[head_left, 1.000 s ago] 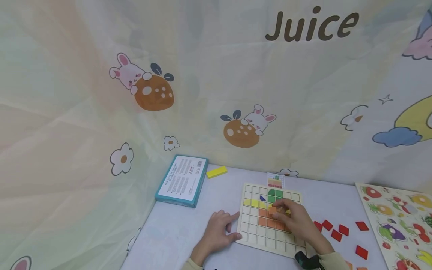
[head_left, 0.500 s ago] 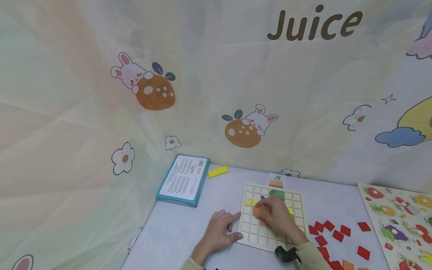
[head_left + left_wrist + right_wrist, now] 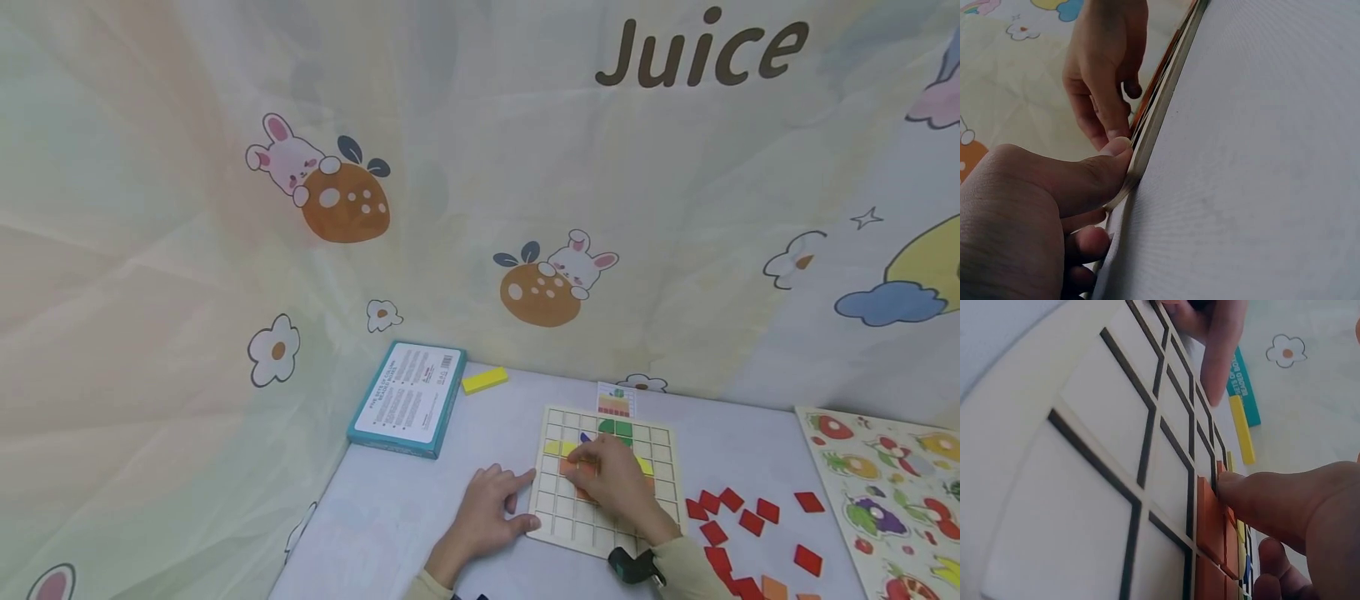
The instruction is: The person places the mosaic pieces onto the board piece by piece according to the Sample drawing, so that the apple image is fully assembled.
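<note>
While the left hand (image 3: 483,510), index extended, braces the board (image 3: 551,525) at its left edge, the right hand (image 3: 617,477) pinches an orange tile (image 3: 565,468), presumably light, stiff, best held edgewise

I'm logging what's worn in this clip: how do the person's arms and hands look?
The left hand and right hand are ungloved. Both arms show light beige sleeves. A black, rounded device sits by the right cuff.

Head view's up high, facing forward-down; both wrist views in tight, all sharing the pale, square, gridded wooden board (image 3: 579,532)!
</note>
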Demonstrator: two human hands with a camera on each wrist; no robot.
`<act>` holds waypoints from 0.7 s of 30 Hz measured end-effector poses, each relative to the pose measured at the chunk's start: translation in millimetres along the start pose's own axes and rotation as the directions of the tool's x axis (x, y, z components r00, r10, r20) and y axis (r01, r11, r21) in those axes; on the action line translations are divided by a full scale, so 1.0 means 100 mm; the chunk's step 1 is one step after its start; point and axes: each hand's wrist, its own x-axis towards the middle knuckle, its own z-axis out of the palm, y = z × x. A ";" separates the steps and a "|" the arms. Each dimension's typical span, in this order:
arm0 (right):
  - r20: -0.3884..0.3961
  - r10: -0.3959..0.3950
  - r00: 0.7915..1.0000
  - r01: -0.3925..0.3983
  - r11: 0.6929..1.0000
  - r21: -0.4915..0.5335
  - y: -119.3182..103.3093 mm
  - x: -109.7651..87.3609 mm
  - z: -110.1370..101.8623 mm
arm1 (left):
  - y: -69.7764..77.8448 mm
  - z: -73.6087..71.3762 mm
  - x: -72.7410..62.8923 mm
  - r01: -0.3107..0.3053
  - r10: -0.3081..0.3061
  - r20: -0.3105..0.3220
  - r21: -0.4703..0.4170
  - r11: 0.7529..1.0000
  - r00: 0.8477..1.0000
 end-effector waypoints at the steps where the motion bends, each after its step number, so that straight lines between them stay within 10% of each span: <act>1: -0.003 -0.005 1.000 0.005 1.000 0.004 0.00 0.00 0.00 | 0.00 0.00 0.00 -0.007 0.007 -0.004 0.005 1.000 1.000; 11: -0.038 -0.047 0.998 0.047 0.999 0.001 0.30 -0.21 -0.37 | 0.05 -0.01 0.03 0.028 -0.029 0.015 0.004 1.000 0.999; 21: 0.077 0.169 0.983 -0.164 0.984 -0.068 0.85 -0.71 -0.99 | 0.03 0.00 0.03 0.044 -0.044 0.016 0.005 0.999 0.999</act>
